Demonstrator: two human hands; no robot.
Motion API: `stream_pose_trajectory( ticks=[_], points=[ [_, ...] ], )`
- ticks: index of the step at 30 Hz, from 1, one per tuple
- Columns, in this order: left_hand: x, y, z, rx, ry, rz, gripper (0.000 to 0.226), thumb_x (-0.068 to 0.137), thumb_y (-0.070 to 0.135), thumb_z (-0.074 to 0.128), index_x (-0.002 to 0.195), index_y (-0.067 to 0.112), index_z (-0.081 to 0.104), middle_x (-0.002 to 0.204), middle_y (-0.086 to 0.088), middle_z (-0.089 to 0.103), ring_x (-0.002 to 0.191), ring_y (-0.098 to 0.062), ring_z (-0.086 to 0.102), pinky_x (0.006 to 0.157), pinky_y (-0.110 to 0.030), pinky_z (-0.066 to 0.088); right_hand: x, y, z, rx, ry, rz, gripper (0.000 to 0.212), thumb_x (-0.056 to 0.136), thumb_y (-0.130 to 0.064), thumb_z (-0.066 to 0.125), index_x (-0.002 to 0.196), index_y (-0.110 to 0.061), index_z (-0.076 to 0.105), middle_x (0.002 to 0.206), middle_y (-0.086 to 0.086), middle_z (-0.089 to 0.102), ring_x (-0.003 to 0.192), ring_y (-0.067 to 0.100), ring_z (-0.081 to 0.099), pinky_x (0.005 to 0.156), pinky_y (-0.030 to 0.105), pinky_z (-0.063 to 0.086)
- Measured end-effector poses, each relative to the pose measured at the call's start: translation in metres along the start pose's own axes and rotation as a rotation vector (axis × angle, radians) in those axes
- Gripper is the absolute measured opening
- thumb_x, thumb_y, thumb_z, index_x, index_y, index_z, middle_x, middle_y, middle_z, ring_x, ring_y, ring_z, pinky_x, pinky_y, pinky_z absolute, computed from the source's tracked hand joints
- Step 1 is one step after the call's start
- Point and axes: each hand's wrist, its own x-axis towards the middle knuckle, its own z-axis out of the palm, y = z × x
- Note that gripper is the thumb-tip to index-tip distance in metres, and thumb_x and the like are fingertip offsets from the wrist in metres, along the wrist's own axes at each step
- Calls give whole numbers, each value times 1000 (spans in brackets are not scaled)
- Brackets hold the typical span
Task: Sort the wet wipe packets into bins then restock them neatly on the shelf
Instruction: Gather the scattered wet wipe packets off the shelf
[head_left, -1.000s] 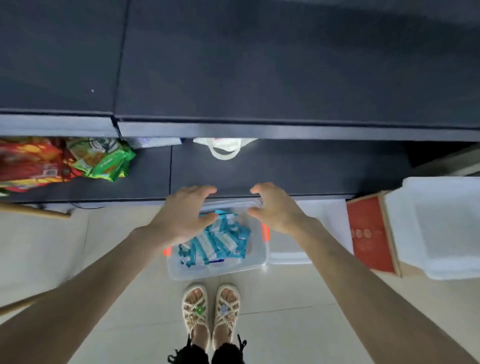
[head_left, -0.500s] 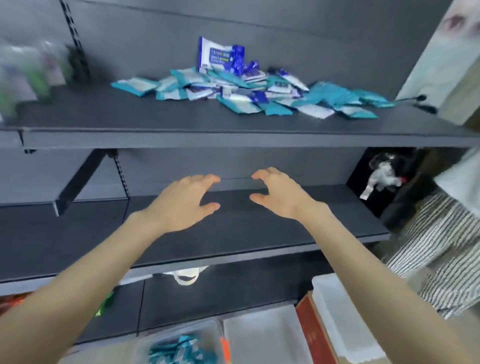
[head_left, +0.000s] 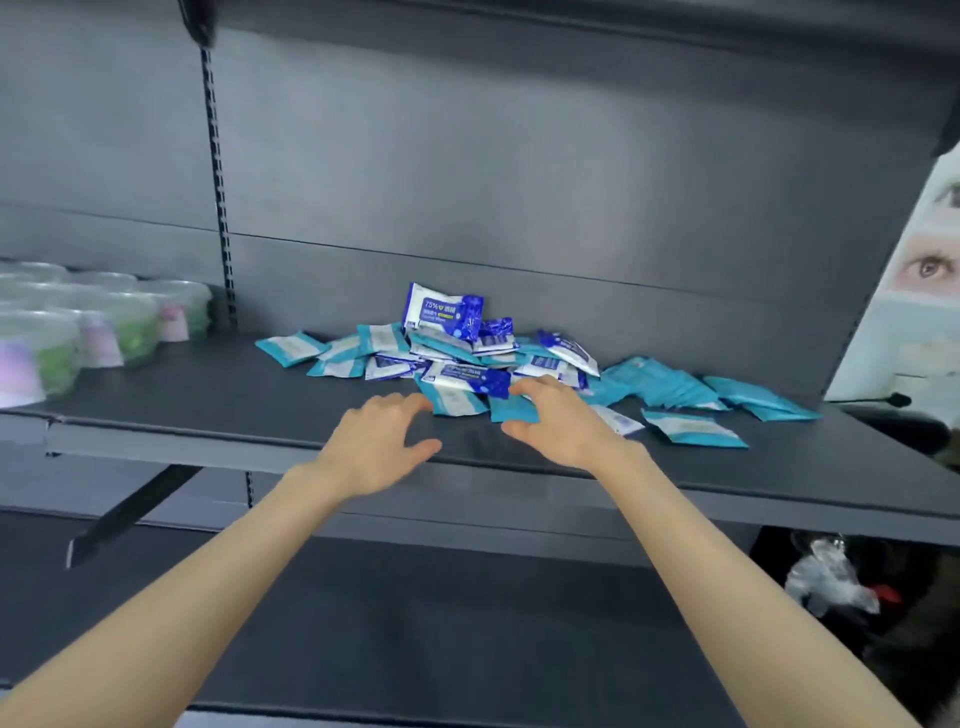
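A dark grey back panel (head_left: 519, 182) fills the far side of the scene, with a slotted upright (head_left: 218, 197) running down its left part. Out from it comes the grey shelf (head_left: 208, 410), spanning left to right, and below that sits a lower shelf (head_left: 415, 623) in the same grey. Two bare forearms reach up from the near edge toward the upper board.

The wet wipe packets (head_left: 467, 358) lie in a loose heap on the shelf, right of centre and toward the back panel. Most are teal and white, a few are dark blue, and they trail off to the right in a flatter scatter. On the far left of the same shelf stands a group of clear lidded tubs (head_left: 104, 322) with green and pink contents, too blurred to read. A pale poster (head_left: 914, 312) leans in at the right edge.

The left hand (head_left: 379, 441) hovers over the front of the shelf, fingers spread and lightly bent, holding nothing; its fingertips are just beside the nearest teal packet, and contact cannot be told. The right hand (head_left: 561, 421) is likewise spread and empty, its fingers over the near edge of the heap.

A dark blue packet (head_left: 441, 312) stands propped at the top of the pile.
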Motion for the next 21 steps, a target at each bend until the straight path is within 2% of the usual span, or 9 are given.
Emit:
stream_pose_trajectory(
  ticks=[11, 16, 21],
  points=[
    [139, -34, 34, -222, 32, -136, 55, 91, 42, 56, 134, 10, 44, 135, -11, 49, 123, -25, 48, 99, -34, 39, 130, 47, 21, 145, 10, 115, 53, 95, -33, 56, 140, -12, 41, 146, 9, 38, 131, 25, 40, 103, 32, 34],
    [199, -58, 45, -201, 89, -229, 61, 91, 47, 54, 136, 10, 38, 136, -14, 42, 129, -30, 36, 104, -41, 35, 190, 57, 35, 184, 89, 165, 56, 94, -36, 57, 140, -11, 39, 140, 14, 40, 132, 30, 35, 106, 37, 33],
    [244, -70, 53, -320, 69, -351, 75, 86, 56, 55, 137, 5, 34, 137, -16, 38, 128, -33, 37, 105, -43, 35, 239, 65, 41, 146, 98, 270, 70, 93, -48, 52, 143, -4, 29, 139, 21, 41, 132, 38, 31, 104, 42, 30]
  ],
)
